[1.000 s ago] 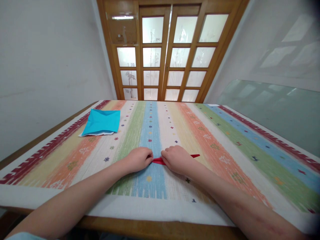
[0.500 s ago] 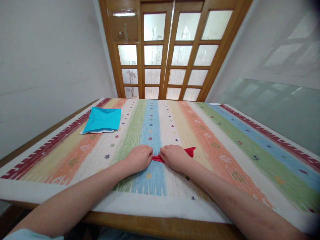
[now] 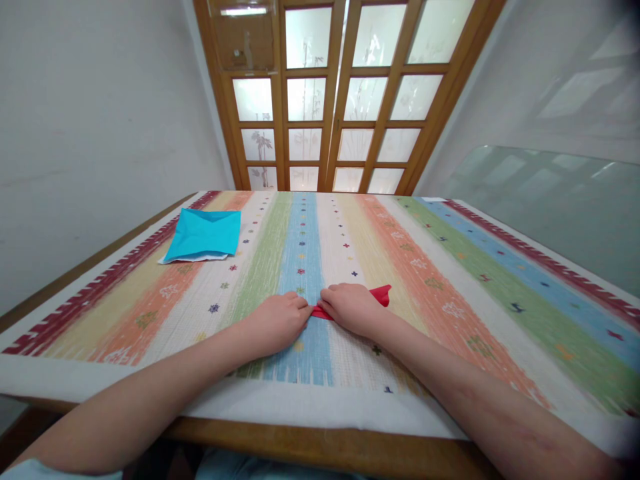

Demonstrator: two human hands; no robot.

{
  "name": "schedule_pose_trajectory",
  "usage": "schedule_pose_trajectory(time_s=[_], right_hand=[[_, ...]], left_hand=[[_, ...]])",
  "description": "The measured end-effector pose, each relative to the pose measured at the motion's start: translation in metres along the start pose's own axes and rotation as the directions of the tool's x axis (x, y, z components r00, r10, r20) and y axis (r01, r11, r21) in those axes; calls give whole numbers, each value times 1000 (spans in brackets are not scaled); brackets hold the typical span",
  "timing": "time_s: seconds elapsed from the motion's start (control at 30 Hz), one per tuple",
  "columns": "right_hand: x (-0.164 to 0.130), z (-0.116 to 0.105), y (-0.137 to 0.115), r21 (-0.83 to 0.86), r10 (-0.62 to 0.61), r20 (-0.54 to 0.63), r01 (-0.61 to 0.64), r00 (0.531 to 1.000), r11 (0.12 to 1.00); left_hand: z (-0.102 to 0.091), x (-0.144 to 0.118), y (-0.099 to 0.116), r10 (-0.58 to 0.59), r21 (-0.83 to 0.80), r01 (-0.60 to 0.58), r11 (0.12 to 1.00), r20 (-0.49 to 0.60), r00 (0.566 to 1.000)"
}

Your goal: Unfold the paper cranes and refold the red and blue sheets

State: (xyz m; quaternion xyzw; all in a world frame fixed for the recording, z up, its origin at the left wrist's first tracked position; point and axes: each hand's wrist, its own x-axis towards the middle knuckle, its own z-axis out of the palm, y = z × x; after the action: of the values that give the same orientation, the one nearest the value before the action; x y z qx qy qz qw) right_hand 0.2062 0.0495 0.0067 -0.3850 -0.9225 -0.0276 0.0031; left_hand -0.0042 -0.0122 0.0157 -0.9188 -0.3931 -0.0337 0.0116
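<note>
Hands (image 3: pixel 315 319) pinch red paper (image 3: pixel 379 294) (no writing).

Wooden table (image 3: pixel 320 453) under striped cloth (image 3: pixel 450 280), blue paper (image 3: pixel 203 233), red paper (image 3: pixel 380 293)

A: Arms? Sleeves?
B: Both forearms bare to the elbow, no watch, no rings showing. Left hand (image 3: pixel 277 320) and right hand (image 3: pixel 353 308) ungloved.
A: Clothing?
B: Light blue fabric at the bottom edge, by the left elbow.
</note>
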Motion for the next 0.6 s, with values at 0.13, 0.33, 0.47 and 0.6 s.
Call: schedule_pose_trajectory(time_s=[0.13, 0.33, 0.47, 0.6], right_hand=[[1, -3, -1, -6, 3, 14, -3, 1000, 1000], [0, -4, -2, -12, 6, 3, -6, 1000, 1000], [0, -5, -2, -10, 6, 5, -6, 1000, 1000], [0, -5, -1, -8, 4, 0, -4, 1000, 1000]], left_hand=[[3, -1, 11, -69, 72, 68, 995, 7, 998], [0, -1, 16, -138, 12, 138, 990, -6, 990], [-4, -1, 14, -197, -7, 197, 980, 13, 980], [-9, -1, 13, -221, 27, 220, 975, 45, 974]])
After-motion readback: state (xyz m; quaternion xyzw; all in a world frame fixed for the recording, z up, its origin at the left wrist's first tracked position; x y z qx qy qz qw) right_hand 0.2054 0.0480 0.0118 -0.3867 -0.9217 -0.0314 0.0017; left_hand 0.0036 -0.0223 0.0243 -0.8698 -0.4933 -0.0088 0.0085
